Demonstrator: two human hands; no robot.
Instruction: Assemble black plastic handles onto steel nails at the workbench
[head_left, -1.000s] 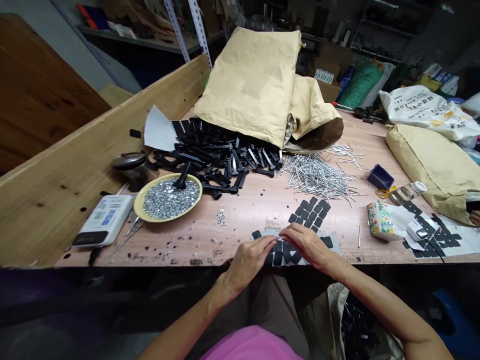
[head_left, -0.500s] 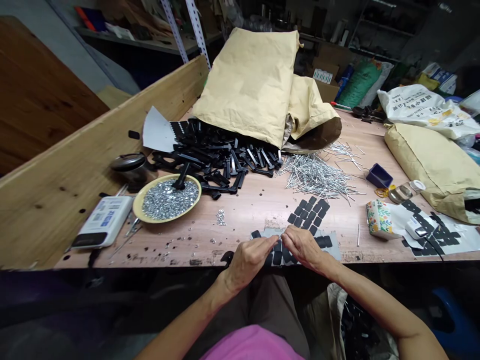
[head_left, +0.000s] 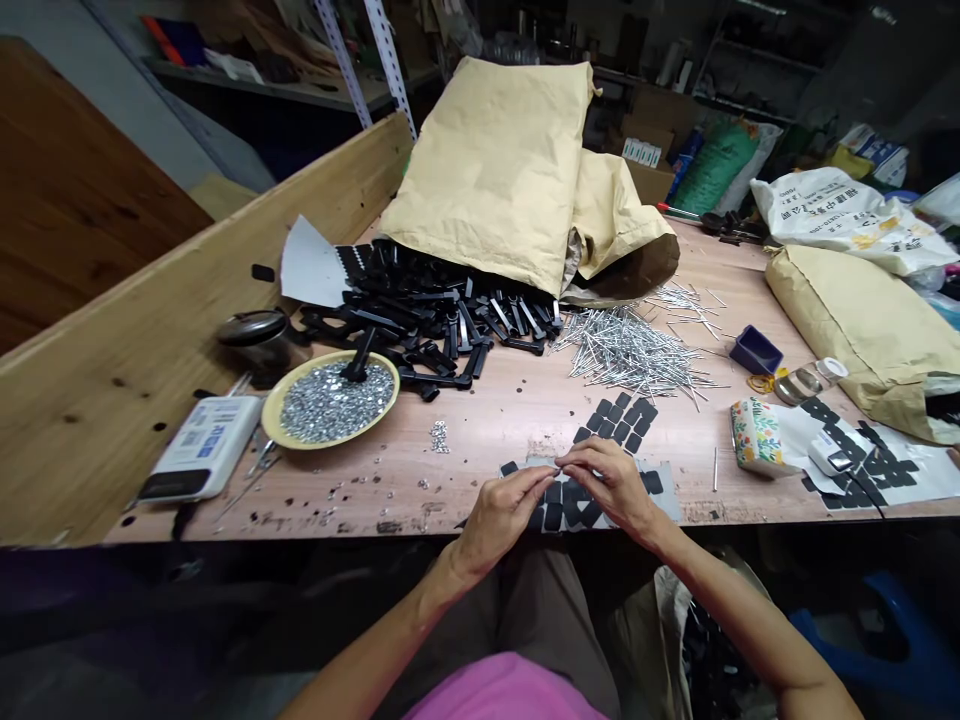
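A: What are the hands doing?
B: The left hand (head_left: pixel 499 515) and right hand (head_left: pixel 616 483) meet fingertip to fingertip, both pinching one small piece (head_left: pixel 556 467), too tiny to identify.
A: Where?
B: Just above the sheet of black pads (head_left: pixel 654 483) at the worktop's (head_left: pixel 495 410) near edge. A dish (head_left: pixel 322 444) of silver bits sits well left.

Dim, sharp centre, warped edges.
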